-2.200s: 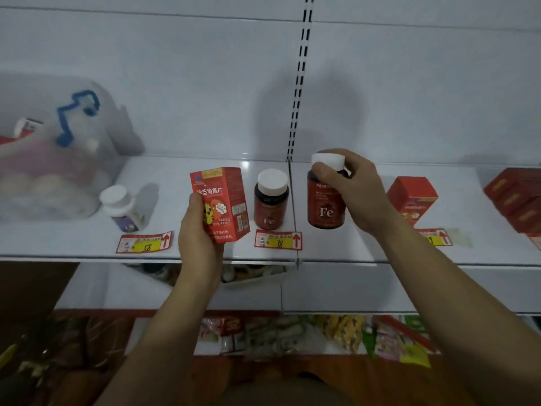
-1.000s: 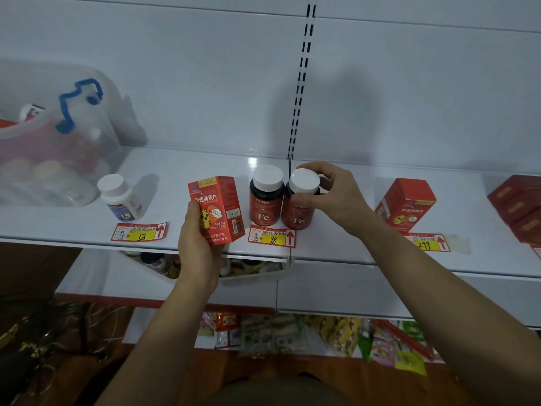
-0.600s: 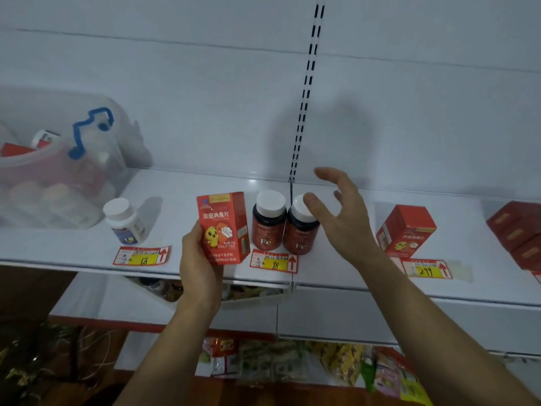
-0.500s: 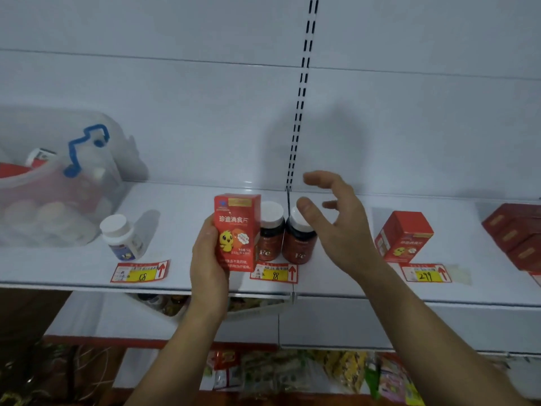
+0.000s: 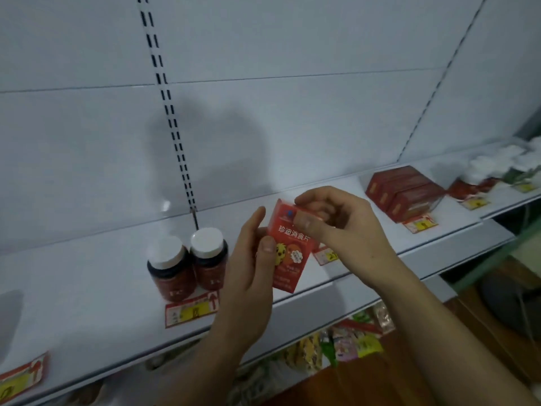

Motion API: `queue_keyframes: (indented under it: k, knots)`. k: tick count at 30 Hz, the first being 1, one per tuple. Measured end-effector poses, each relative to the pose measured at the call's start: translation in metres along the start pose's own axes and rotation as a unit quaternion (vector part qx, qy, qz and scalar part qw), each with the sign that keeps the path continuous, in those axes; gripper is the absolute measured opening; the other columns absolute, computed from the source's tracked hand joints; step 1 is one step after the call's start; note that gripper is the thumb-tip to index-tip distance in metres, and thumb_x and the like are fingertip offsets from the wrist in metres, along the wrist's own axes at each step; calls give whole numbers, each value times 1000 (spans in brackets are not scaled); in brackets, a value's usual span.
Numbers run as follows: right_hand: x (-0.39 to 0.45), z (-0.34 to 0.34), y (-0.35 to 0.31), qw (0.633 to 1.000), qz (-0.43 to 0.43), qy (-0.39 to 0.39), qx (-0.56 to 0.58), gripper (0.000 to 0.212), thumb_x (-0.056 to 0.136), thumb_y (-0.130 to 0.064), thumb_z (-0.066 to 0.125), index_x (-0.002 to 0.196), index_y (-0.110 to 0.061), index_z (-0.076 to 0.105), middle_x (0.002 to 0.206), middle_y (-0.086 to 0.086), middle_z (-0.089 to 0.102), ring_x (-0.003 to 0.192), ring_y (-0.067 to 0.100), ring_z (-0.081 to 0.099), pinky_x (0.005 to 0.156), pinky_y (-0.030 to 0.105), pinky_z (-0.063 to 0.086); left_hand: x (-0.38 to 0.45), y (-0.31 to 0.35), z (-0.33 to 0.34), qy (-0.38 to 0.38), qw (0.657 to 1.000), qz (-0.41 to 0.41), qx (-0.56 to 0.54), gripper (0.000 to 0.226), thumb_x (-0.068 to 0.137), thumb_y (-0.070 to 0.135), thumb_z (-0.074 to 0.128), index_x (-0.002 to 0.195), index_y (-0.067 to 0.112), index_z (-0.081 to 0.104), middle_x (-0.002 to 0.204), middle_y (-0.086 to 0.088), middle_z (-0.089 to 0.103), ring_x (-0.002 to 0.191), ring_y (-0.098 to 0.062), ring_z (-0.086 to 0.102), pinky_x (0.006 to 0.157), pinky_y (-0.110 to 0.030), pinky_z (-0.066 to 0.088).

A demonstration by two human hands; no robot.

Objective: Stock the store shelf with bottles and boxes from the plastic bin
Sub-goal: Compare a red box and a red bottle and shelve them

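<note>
From my remote station, the head view shows a retail shop aisle. A white metal gondola shelf runs across the view, backed by white panels and a slotted upright for adjustable brackets. Red-and-yellow price tags with arrows lie along the shelf's front edge beneath the goods. Stock is grouped by kind: two dark supplement bottles with white caps standing side by side, and stacked red cartons further right above their own tag. Bagged snacks in bright wrappers fill the tier below.
</note>
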State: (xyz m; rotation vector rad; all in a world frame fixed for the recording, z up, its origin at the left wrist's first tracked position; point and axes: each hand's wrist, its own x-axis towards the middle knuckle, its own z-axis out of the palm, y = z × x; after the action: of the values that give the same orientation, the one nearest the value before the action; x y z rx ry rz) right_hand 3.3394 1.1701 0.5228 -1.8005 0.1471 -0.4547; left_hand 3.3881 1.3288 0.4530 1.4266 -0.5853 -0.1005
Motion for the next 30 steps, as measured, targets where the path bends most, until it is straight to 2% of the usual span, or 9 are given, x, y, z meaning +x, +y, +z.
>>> queue_keyframes:
  k: [5,9,12,14,17,22,25,27,30]
  knots:
    - [17,-68,19,1000,-11,4,-18,42,69,-33,84,106,-16,72,94,3,76,92,30,70,81,36,60,27,-13,51,-25,999,3,21,49,100,38,41,147,24,43,117,12,67,109,-7,66,82,-18,53]
    - [40,-116,35,1000,-5,-1,-15,47,67,-35,83,109,-17,71,99,-4,77,93,13,72,79,26,58,46,-41,81,43,997,2,63,47,101,37,40,145,21,47,126,4,63,117,-7,61,83,-14,51]
    - [59,-142,48,999,-11,-24,-42,48,69,-38,81,111,-18,71,100,-5,75,93,11,72,77,22,58,53,-65,92,96,988,8,118,47,98,33,45,143,24,46,130,10,53,117,4,53,83,-8,47]
    - [71,-154,58,996,-24,-52,-66,49,73,-37,80,116,-15,69,104,-5,74,94,11,71,79,22,59,55,-76,95,128,982,11,142,49,93,28,49,141,31,43,131,19,46,117,3,50,83,-12,47]
    - [86,-165,70,994,-33,-89,-58,47,78,-34,79,119,-13,68,107,-2,73,99,14,71,82,26,60,56,-86,100,152,976,6,155,64,82,32,55,144,26,41,133,10,47,118,-8,50,87,-23,47]
    - [109,-178,83,989,-65,-117,-65,51,76,-39,79,120,-16,67,108,-3,72,99,11,71,83,22,57,52,-99,101,115,980,-60,151,90,76,56,66,153,26,30,144,3,47,131,-9,48,100,-34,50]
    - [121,-181,95,983,-67,-141,-94,54,74,-45,78,120,-21,66,110,-5,71,99,10,70,85,26,59,56,-103,100,72,982,-73,160,85,87,45,74,154,26,26,142,9,49,131,-5,51,101,-31,52]
    - [128,-179,104,973,-56,-176,-134,58,72,-50,78,122,-26,64,115,-7,70,103,10,68,88,33,60,57,-101,102,53,983,-79,159,86,83,37,75,153,25,28,141,12,49,126,0,53,101,-25,52]
    - [135,-172,118,956,-53,-226,-177,60,76,-46,81,129,-27,60,121,-7,68,109,10,65,89,38,60,58,-102,100,44,983,-77,163,87,80,27,80,152,24,32,142,8,52,128,-6,54,101,-24,52]
